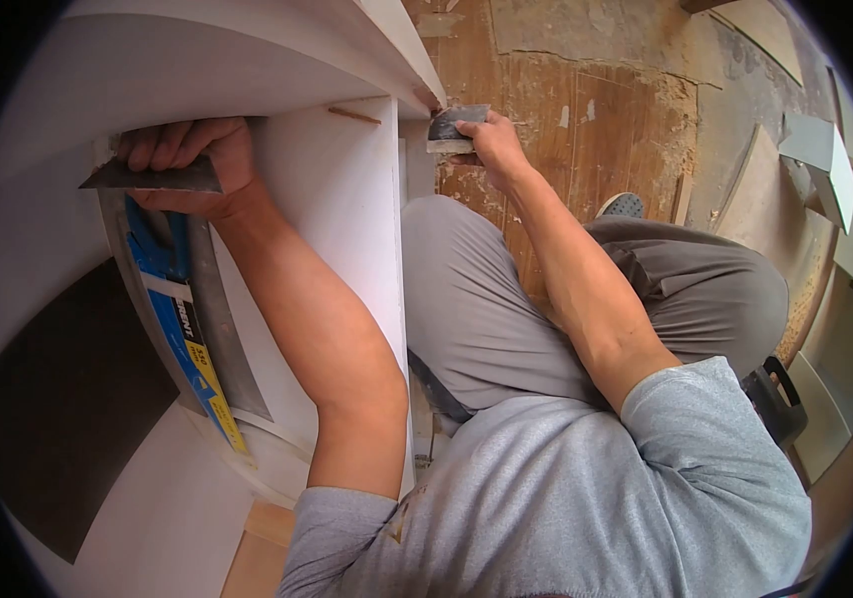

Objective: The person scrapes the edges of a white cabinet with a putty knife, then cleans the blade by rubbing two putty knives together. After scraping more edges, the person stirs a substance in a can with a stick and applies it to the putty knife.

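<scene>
In the head view, the person works at a white cabinet [350,219]. The left hand [192,164], fingers curled, grips a dark scraper [152,179] inside it, above a saw [182,319] in a blue and yellow sleeve. The right hand [496,145], outside the cabinet, pinches a smaller scraper [459,123], thumb on its face, pale paste [448,147] along its near edge. The step looks like scraping or filling at the cabinet's inner face; moving the dark scraper would call for a steady angle, clear of the saw's handle. Whether its edge touches the panel, I cannot tell. The wooden floor [546,149] is scuffed and flecked, with loose boards [753,179], a white box [823,164] and a black case [780,404] to the right.
</scene>
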`<state>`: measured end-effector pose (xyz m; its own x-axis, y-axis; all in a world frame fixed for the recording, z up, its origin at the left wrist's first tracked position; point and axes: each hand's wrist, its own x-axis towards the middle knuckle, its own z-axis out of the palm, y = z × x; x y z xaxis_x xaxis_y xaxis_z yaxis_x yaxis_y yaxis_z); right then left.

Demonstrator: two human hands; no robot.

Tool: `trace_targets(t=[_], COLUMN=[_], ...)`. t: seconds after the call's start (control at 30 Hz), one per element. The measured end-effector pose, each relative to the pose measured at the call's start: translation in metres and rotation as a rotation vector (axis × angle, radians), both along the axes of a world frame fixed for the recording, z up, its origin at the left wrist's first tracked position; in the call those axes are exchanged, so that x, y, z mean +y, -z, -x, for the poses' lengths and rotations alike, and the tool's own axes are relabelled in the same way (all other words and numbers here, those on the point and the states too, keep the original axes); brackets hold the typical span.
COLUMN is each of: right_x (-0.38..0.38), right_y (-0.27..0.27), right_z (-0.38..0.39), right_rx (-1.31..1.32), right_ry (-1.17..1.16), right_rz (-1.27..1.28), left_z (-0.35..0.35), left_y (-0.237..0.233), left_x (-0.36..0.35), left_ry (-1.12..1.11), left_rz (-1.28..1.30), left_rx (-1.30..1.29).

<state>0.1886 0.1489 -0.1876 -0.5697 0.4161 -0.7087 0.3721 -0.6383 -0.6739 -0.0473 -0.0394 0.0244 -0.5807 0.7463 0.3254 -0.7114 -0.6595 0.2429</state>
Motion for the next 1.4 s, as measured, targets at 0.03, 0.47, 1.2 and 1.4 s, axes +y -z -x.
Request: trace_targets(t=[0.03,0.47,1.2,1.4], right_x=[0.0,0.008,0.017,0.016], right_y=[0.002,-0.008,-0.022,-0.027], right_z=[0.0,0.004,0.005,0.005], right_rx=[0.0,0.032,0.035,0.065], right_ry=[0.0,0.071,0.031,0.053], right_rz=[-0.001,0.131,0.19,0.177], left_z=[0.0,0.0,-0.005,-0.005], left_y=[0.0,0.0,-0.008,-0.008], left_x=[0.0,0.002,0.003,0.002], left_ry=[-0.012,-0.012,-0.073,-0.114], left_rz=[0.002,-0.012,0.073,0.082], left_rx=[0.006,0.009,-0.002,0.003])
